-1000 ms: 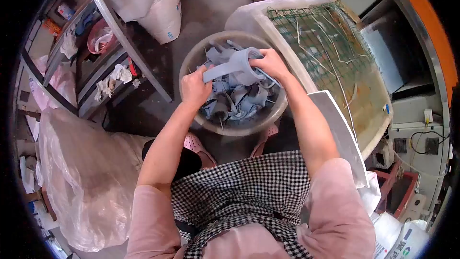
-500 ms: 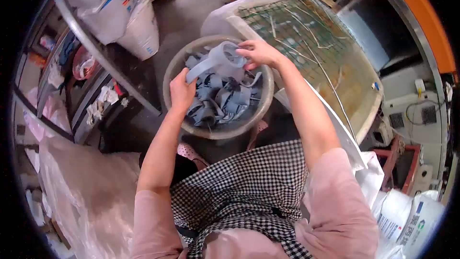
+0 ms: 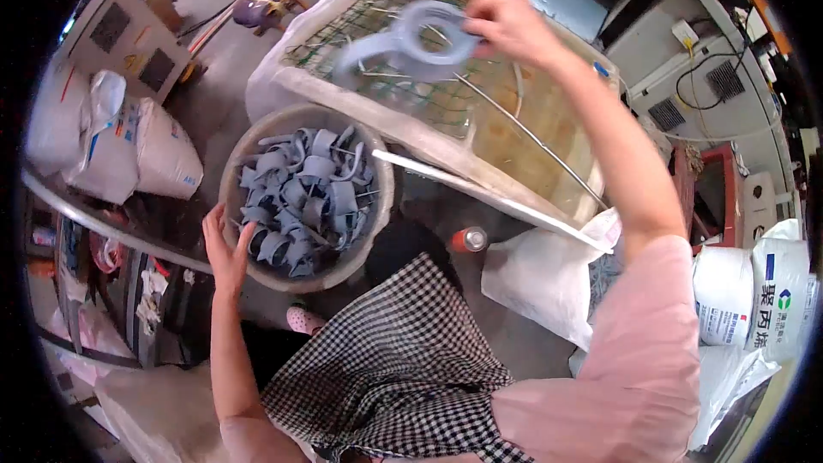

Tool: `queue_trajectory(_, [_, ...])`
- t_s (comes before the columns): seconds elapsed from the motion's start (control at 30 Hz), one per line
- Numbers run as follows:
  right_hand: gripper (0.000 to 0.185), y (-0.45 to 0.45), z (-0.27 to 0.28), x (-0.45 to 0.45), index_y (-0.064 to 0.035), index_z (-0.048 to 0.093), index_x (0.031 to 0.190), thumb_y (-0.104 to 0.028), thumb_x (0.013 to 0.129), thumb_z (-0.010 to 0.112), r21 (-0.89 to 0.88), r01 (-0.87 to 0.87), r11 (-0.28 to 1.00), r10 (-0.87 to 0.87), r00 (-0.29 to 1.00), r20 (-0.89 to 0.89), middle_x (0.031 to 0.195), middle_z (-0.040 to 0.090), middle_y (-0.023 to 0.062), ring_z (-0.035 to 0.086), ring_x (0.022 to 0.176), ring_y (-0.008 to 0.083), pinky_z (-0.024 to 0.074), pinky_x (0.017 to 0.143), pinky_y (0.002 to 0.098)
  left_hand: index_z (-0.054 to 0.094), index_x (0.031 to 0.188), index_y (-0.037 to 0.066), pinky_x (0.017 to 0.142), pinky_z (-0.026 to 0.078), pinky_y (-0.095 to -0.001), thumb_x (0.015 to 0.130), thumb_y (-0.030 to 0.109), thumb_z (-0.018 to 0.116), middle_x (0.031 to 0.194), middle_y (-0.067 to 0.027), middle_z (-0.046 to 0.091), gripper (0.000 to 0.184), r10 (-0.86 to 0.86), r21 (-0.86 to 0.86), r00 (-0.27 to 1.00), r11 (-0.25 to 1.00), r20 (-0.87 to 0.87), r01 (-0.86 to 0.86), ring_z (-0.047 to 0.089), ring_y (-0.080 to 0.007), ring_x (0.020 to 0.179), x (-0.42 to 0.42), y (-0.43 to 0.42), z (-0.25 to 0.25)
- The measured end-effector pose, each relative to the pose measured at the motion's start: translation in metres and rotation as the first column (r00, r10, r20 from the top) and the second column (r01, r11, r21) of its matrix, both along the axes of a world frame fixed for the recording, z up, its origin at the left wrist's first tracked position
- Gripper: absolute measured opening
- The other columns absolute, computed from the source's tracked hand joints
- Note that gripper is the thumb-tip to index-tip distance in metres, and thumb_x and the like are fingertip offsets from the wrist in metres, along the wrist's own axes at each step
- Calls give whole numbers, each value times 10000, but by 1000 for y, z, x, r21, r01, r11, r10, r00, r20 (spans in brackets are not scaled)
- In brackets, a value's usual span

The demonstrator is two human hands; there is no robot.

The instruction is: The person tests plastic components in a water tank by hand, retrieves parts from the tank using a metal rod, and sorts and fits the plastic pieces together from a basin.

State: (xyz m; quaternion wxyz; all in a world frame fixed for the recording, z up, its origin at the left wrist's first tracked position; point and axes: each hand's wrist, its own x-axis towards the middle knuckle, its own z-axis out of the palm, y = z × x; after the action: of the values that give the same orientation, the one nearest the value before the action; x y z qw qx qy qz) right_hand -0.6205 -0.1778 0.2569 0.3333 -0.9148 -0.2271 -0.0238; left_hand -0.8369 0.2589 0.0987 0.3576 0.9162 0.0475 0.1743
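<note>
The white plastic sack (image 3: 778, 267) at right bears the large dark Chinese characters 聚丙烯, set vertically beside a green emblem; adjoining smaller characters are illegible. The white woven sack (image 3: 169, 147) at left reads "ABS" in blue near its lower edge. Lettering on the orange-and-silver metal can (image 3: 468, 240) is indistinct.

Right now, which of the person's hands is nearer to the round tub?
Left. The left hand is at the rim of the tub, fingers spread; the right hand is farther off, holding a grey plastic part above the tank beside the tub.
</note>
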Motion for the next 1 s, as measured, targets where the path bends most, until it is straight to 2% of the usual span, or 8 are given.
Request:
queue_trajectory(0.1, [164,-106,-26,1,49,629,745,-106,777,591,-281,128,951,-167,978,-122,620,633,123,660,577,184,521,538,292,454,1170,10,924,383,-382,760,168,704,1146,-154,469,506,-20,72,998,997,-67,25,467,-298,1093,-7,-20,-2])
queue_trajectory(0.2, [138,-171,-103,-13,81,621,734,-30,773,548,-467,183,865,-293,940,-176,592,617,162,646,507,211,527,505,308,467,1149,14,908,388,-380,749,169,712,1121,-154,474,495,-69,121,989,989,-132,85,471,-301,1077,-4,-39,-12])
queue_trajectory(0.33, [151,-198,-210,-31,122,605,731,1,771,525,-496,252,831,-457,818,-349,587,607,207,653,524,241,528,488,337,480,1117,19,892,395,-386,733,164,721,1130,-158,458,476,-119,168,973,974,-196,153,474,-332,1058,2,-64,-27])
queue_trajectory(0.47, [148,-180,-266,-32,116,611,728,-2,774,536,-403,444,800,-590,704,-396,615,619,218,660,551,260,534,503,340,470,1132,30,890,402,-413,708,161,736,1155,-174,445,518,-153,195,942,956,-299,217,465,-358,1065,0,-75,-41])
queue_trajectory(0.53, [135,-184,-302,-21,111,613,734,-5,769,555,-403,434,805,-582,709,-398,620,624,211,662,556,252,539,518,334,466,1136,33,886,404,-415,712,164,734,1173,-187,438,518,-143,235,932,944,-334,230,462,-375,1070,-4,-73,-47])
queue_trajectory(0.73, [141,-162,-346,3,120,601,765,-10,813,578,-49,621,782,-516,602,-609,678,633,183,668,586,254,545,502,316,456,1136,15,877,412,-423,726,181,727,1174,-203,435,519,-82,199,908,964,-410,177,468,-396,1062,-13,-55,-65])
queue_trajectory(0.87, [130,-144,-387,23,107,620,786,-19,807,599,44,663,748,-480,585,-653,665,634,144,667,586,222,534,471,293,460,1124,8,864,417,-422,739,184,715,1159,-204,440,494,-63,243,893,952,-445,188,470,-398,1049,-12,-50,-77])
queue_trajectory(1.0, [142,-109,-402,39,32,666,777,-98,723,646,-53,646,761,-583,647,-492,713,654,153,643,630,181,500,577,309,462,1120,1,864,422,-418,749,187,706,1158,-199,434,482,-95,222,895,952,-435,209,468,-397,1052,-6,-49,-87])
